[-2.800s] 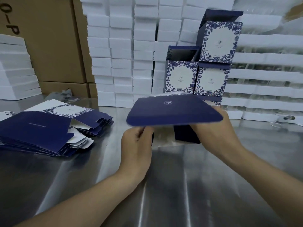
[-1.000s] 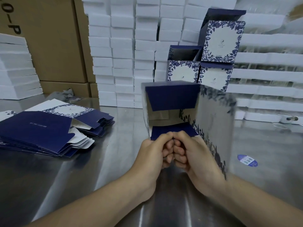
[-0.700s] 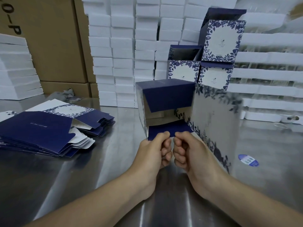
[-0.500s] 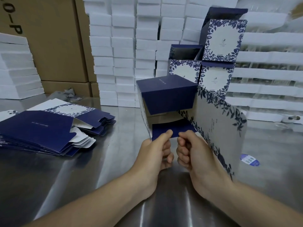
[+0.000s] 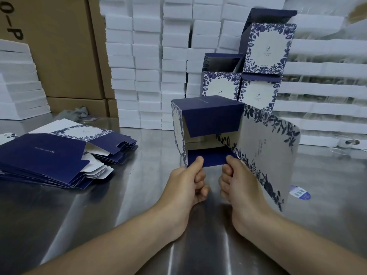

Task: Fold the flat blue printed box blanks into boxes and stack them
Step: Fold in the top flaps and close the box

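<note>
The box (image 5: 210, 118) has opened up from flat; left hand (image 5: 186, 181) and right hand (image 5: 238, 183) parted.

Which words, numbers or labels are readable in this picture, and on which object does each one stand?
"O-P", turned sideways and cut off by the frame edge (the first sign may be a zero): on the brown carton.
Held box: small print on its top and open flap, too small to read.
Stacked boxes: logo and small print, unreadable.
Flat blanks: one pale line, unreadable.
Blue sticker: blurred.
</note>
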